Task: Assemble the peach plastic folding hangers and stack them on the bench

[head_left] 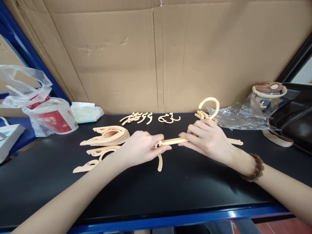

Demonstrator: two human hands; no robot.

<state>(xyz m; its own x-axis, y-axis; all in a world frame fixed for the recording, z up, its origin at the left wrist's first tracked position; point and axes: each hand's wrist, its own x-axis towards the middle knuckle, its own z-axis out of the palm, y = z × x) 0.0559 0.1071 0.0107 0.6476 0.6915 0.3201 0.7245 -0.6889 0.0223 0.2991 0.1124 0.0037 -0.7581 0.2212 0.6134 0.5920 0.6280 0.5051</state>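
Note:
Above the middle of the black table, both hands hold a beige plastic clothes hanger point(172, 141). My left hand point(142, 146) pinches its left end between thumb and fingers. A small curved beige piece point(160, 163) hangs below those fingertips; whether it is joined to the hanger is hidden. My right hand point(207, 138) wraps round the hanger's middle, with the large hook point(215, 105) standing up behind the knuckles. The hanger's other arm point(235, 141) sticks out past the right hand. Beside my left hand lies a stack of beige hanger parts point(109, 136), partly hidden by the forearm.
Small curved pieces point(133, 117) and small hooks point(169, 118) lie along the back, before a cardboard wall point(109, 58). A bagged cup point(58, 115) and a tissue pack point(86, 112) stand left. Clear plastic wrap point(239, 117) and a lidded bottle point(265, 100) are at right.

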